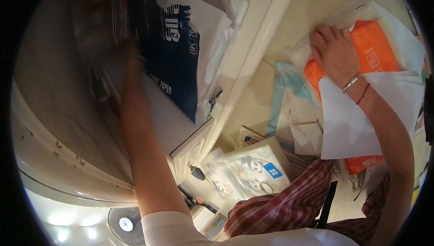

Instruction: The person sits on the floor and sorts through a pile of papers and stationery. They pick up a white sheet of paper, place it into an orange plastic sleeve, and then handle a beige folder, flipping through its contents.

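My left hand (130,49) reaches deep into a dim cupboard compartment, beside a ream of paper in a torn dark blue wrapper (178,74). Blur and shadow hide its fingers. A stack of thin, book-like items (121,17) stands upright right by it. On the right, my right hand (334,54) lies with fingers spread on an orange plastic package (375,44) over the floor. Loose white sheets (361,124) lie partly over that package, under my right wrist and forearm.
Between my arms lie a clear folder with panda pictures (253,167), a white envelope (307,138) and a light-blue-edged sleeve (278,96). The cupboard's pale frame edge (257,42) runs beside the paper ream. My knee in plaid cloth (280,201) is at the bottom.
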Demonstrator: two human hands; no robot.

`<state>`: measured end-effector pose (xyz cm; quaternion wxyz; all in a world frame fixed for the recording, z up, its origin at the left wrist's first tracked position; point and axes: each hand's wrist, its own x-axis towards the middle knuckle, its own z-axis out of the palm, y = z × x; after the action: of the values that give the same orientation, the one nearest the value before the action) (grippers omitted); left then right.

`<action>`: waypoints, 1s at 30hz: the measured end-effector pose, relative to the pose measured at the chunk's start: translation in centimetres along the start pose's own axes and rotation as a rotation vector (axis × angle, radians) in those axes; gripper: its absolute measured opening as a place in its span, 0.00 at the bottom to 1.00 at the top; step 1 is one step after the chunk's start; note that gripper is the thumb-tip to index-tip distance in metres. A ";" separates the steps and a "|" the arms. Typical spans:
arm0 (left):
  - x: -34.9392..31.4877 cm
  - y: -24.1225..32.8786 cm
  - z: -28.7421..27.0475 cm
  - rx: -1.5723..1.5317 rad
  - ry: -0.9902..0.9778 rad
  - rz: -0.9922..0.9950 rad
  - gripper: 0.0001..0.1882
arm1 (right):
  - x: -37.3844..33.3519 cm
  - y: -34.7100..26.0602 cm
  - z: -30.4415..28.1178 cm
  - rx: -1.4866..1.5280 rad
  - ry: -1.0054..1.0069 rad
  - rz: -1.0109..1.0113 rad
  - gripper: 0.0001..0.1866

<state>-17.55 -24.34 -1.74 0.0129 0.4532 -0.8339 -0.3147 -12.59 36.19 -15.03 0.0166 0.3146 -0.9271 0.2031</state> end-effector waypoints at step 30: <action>1.7 -3.7 2.0 0.647 0.246 0.346 0.29 | 0.2 0.1 -0.4 0.010 -0.041 -0.014 0.10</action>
<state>-16.43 -26.04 -5.79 0.0220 0.3210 -0.9464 0.0283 -12.84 36.28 -14.69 -0.0026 0.3252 -0.9240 0.2011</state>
